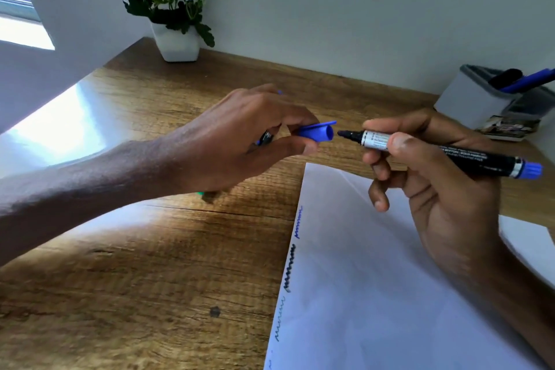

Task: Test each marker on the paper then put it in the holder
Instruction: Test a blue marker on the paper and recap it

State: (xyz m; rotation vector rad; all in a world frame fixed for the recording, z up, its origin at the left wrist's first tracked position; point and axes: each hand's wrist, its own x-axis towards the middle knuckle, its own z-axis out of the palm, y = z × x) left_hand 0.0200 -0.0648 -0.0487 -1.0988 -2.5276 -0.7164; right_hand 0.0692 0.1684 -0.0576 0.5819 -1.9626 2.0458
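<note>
My right hand (432, 183) grips an uncapped black marker (468, 158) with a blue end, its dark tip pointing left. My left hand (240, 141) pinches the blue cap (318, 133), whose open mouth faces the tip a short gap away. Other markers seem tucked in the left palm: a dark barrel shows between the fingers and a green bit shows below the hand. White paper (375, 294) lies at the lower right with several squiggles along its left edge. The grey holder (468, 96) stands at the far right with a black and a blue marker in it.
A white pot of white flowers (177, 42) stands at the back of the wooden desk (135, 279), near the wall. A small printed card or box (507, 128) lies in front of the holder. A window is at the upper left.
</note>
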